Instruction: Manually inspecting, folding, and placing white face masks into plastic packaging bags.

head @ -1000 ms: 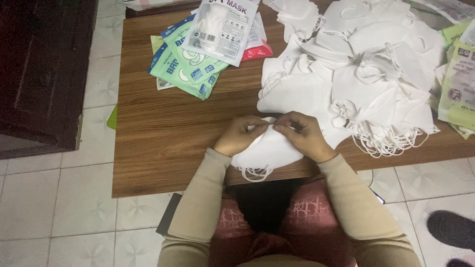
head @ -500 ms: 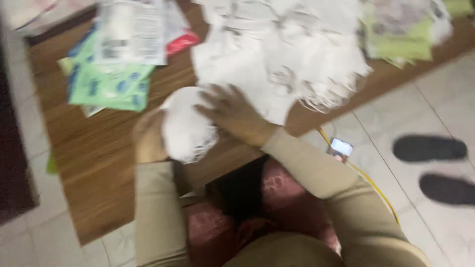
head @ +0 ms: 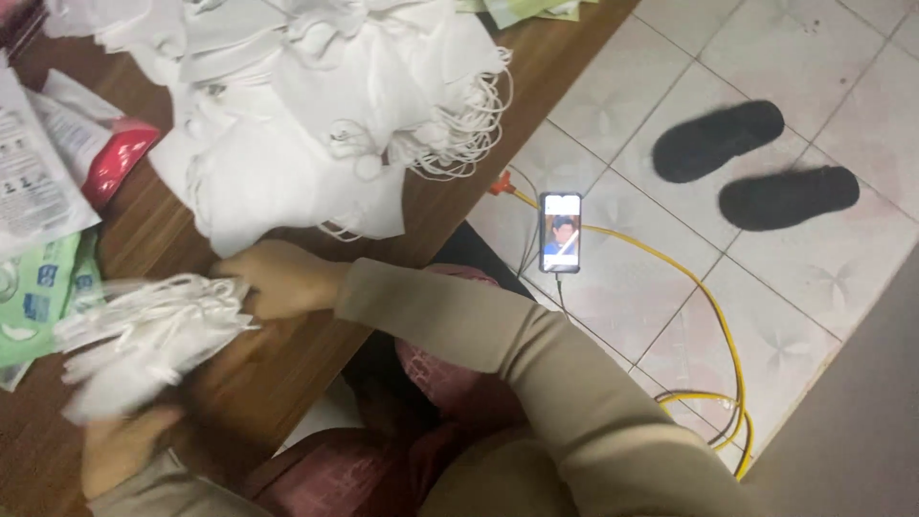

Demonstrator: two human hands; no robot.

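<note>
My left hand point(head: 120, 442) sits low at the left edge, blurred, under a stack of white face masks point(head: 144, 335) that it holds above the wooden table point(head: 278, 373). My right hand point(head: 282, 278) rests beside the stack's right end, fingers curled and touching the masks' ear loops. Just beyond my right hand lies a big heap of loose white masks point(head: 306, 115) with dangling loops.
Printed mask packets, green point(head: 43, 297), white point(head: 29, 182) and red point(head: 115, 158), lie at the table's left. On the tiled floor to the right are a phone point(head: 560, 232) with a lit screen, a yellow cable point(head: 699, 316) and a pair of black slippers point(head: 756, 168).
The view has swung to the right and tilted. The mask bundle has moved left with my left hand, and my right hand has slid to its right end.
</note>
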